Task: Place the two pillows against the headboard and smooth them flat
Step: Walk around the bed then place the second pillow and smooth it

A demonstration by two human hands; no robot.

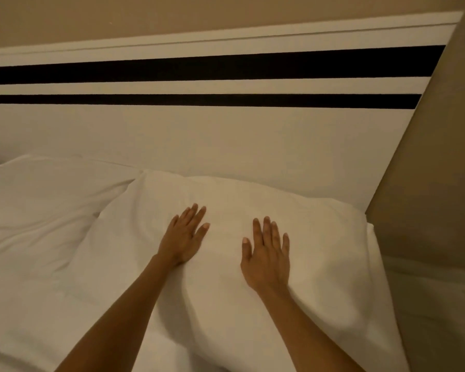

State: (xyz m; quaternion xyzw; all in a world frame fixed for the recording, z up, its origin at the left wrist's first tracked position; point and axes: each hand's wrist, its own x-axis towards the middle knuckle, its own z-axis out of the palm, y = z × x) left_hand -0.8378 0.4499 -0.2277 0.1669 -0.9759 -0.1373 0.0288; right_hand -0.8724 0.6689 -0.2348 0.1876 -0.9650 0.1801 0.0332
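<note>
Both my forearms reached up onto the right pillow (pixel 320 237), which lay against the headboard (pixel 199 140). My left hand (pixel 184 237) and right hand (pixel 267 259) rested flat on it, palms down, fingers spread, gripping nothing. Left of this pillow, the other pillow (pixel 43 200) also touched the headboard, its corner tucked under this one's edge.

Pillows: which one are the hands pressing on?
The right pillow, by the side wall. Left hand and right hand lie flat on it; the left pillow is untouched.
</note>
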